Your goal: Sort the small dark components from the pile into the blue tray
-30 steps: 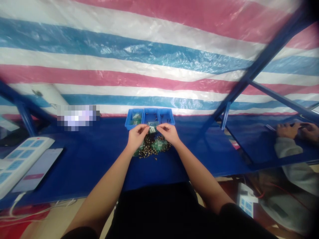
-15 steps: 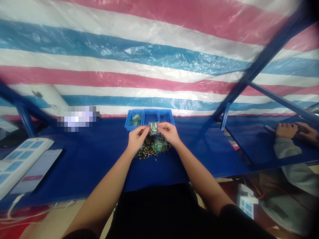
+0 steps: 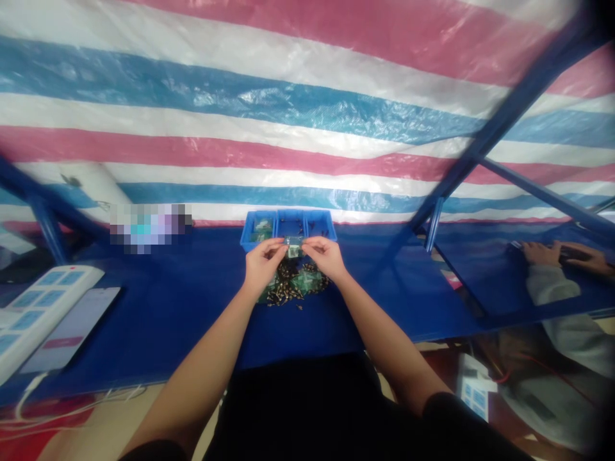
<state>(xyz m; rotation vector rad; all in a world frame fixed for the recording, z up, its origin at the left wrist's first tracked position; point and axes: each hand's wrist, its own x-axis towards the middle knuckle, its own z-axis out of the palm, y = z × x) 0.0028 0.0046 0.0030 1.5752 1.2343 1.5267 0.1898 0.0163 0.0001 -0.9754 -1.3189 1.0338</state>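
Note:
Pinched between both hands is a small clear plastic bag [image 3: 293, 248] with a pale label-like patch. My left hand [image 3: 263, 264] grips its left edge with thumb and fingers. On the other edge, the fingers of my right hand [image 3: 325, 256] are closed. Below the bag lies a pile of small brass-coloured metal parts [image 3: 284, 293], too small to name exactly. Greenish clear bags [image 3: 307, 282] rest on that pile. Just behind my hands stands a blue tray with three compartments [image 3: 244, 238]; its left one holds similar bags [image 3: 262, 228], its right one a few small dark pieces.
A white power strip [image 3: 52, 301] and a phone [image 3: 72, 330] on a cable lie at the left of the blue table [image 3: 408, 301]. Blue metal bars [image 3: 451, 173] slant at the right. Beyond them, another person's hands [image 3: 542, 253] rest on the table. A striped plastic sheet [image 3: 288, 153] hangs behind.
The bag in my hands has shifted slightly left and tilted, and my hands stay almost in place. The other person's hands have moved a little to the left.

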